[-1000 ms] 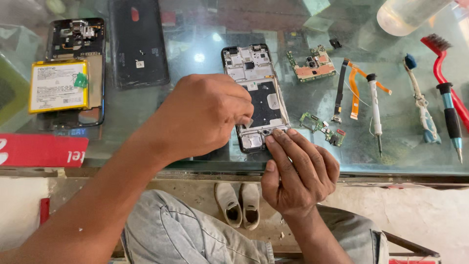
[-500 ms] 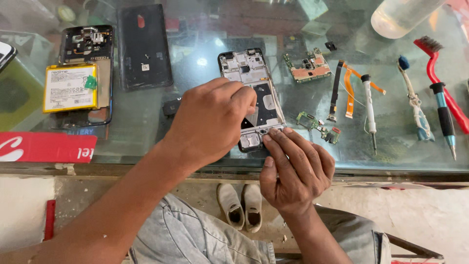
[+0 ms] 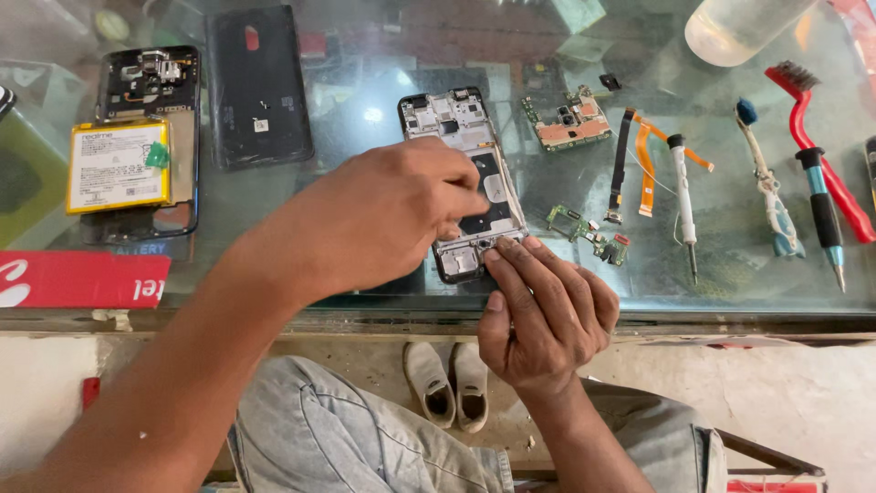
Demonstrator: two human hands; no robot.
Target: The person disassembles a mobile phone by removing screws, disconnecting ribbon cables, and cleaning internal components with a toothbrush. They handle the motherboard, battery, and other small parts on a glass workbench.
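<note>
Since a moment ago the view has drifted a little, so the things on the counter sit slightly lower and to the right, but the work itself has barely moved: the left hand (image 3: pixel 383 215) stays curled over the middle of the opened phone frame (image 3: pixel 465 178), fingers bunched together and pressing down on its inner parts, though whether they pinch a small piece I cannot tell, since the knuckles hide the tips. The right hand (image 3: pixel 547 310) has kept its place at the frame's near end, fingertips flat on the lower edge and steadying it against the glass. That reads as fine work inside the frame going on with no part yet lifted clear. Going from the left across the glass counter (image 3: pixel 365 301), a red strip (image 3: pixel 82 278) lies along the front edge, a second opened phone with a yellow battery (image 3: pixel 119 166) sits behind it, and a black back cover (image 3: pixel 258 87) lies beside that. Right of the frame lie a green circuit board (image 3: pixel 568 123), an orange ribbon cable (image 3: pixel 646 164), a small screwdriver (image 3: pixel 684 196), a toothbrush (image 3: pixel 768 187) and a red brush (image 3: pixel 821 146), with a clear bottle (image 3: pixel 739 27) at the far edge. Under the counter show the person's jeans (image 3: pixel 365 438), a pair of pale shoes (image 3: pixel 447 383) and a dusty floor (image 3: pixel 785 402).
</note>
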